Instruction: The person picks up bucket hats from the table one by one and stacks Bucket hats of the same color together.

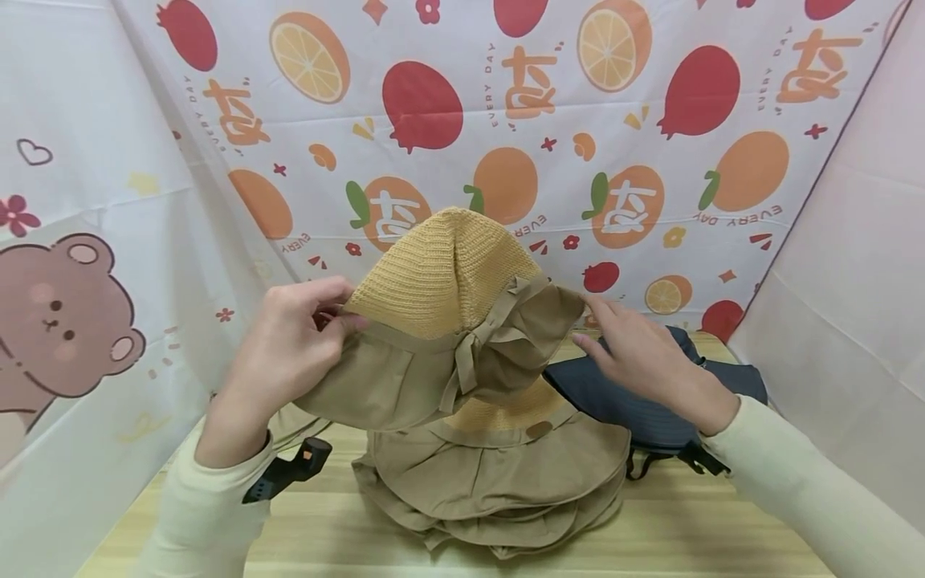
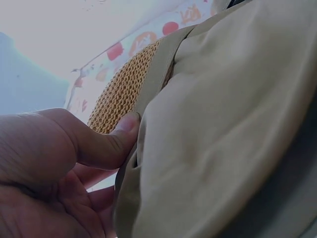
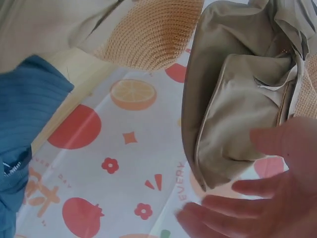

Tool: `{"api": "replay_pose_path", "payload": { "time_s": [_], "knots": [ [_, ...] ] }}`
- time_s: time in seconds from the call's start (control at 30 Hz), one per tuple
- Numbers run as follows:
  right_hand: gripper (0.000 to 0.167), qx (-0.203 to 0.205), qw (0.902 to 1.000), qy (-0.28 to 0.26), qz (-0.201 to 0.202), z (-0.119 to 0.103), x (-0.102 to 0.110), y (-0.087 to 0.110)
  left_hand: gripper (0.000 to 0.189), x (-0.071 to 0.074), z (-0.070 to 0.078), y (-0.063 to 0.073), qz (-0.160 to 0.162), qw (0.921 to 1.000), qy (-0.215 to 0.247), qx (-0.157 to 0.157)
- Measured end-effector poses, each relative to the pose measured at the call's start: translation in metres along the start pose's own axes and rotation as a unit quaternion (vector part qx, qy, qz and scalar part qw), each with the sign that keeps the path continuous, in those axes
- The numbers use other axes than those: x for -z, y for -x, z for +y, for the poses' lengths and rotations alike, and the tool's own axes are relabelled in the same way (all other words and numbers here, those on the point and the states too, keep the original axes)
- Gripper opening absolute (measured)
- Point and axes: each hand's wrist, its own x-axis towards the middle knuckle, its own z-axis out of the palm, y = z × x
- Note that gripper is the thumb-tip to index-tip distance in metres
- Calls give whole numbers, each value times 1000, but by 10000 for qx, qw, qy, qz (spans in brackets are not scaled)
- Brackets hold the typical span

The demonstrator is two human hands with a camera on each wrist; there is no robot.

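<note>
A sun hat (image 1: 412,297) with a yellow knitted crown and khaki cloth brim is held up in the air, a cloth bow on its front. My left hand (image 1: 292,345) pinches it where crown meets brim; in the left wrist view the thumb (image 2: 124,131) presses on the band. Beside the brim's right end is my right hand (image 1: 643,353), its fingers spread and loose. In the right wrist view those fingers (image 3: 223,208) grip nothing; whether the thumb touches the cloth I cannot tell. Below lies a stack of similar khaki hats (image 1: 506,474).
Right of the stack, a dark blue cloth item (image 1: 658,409) with black straps lies on the wooden table (image 1: 311,522). Part of another khaki item (image 1: 296,421) shows behind my left wrist. A printed fruit curtain (image 1: 448,168) hangs behind, with white cloth on both sides.
</note>
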Motion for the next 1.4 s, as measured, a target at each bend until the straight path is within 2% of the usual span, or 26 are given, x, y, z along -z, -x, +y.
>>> {"api": "replay_pose_path", "payload": {
  "time_s": [0.13,0.3,0.43,0.57,0.8,1.03,1.13,1.23,1.33,1.4],
  "knots": [
    [62,224,9987,-78,455,-2,2,-5,30,-6,2,0,13,9999,45,-107],
    [55,565,9960,-306,622,0,3,-11,31,-13,3,1,-77,9994,219,-272],
    [32,814,9926,-555,708,5,0,-14,31,-18,2,1,-154,9989,280,-340],
    [6,993,9883,-713,908,10,-2,-14,31,-22,0,2,-211,9990,296,-252],
    [7,1193,9817,-656,1334,14,-3,-10,31,-27,-5,1,-464,9988,112,90],
    [9,1253,9789,-701,1453,15,-4,-4,17,-35,-18,3,-641,9950,-696,335],
    [6,1192,9797,-742,1430,17,-4,-2,24,-37,-22,4,-665,9945,-707,393],
    [10,1135,9807,-743,1410,20,-5,0,38,-37,-26,5,-819,9943,-556,397],
    [4,1126,9808,-786,1387,23,-6,3,52,-37,-30,6,-997,9939,-406,231],
    [11,1118,9806,-841,1370,25,-8,4,57,-37,-33,7,-1077,9937,-314,55]
  ]
}}
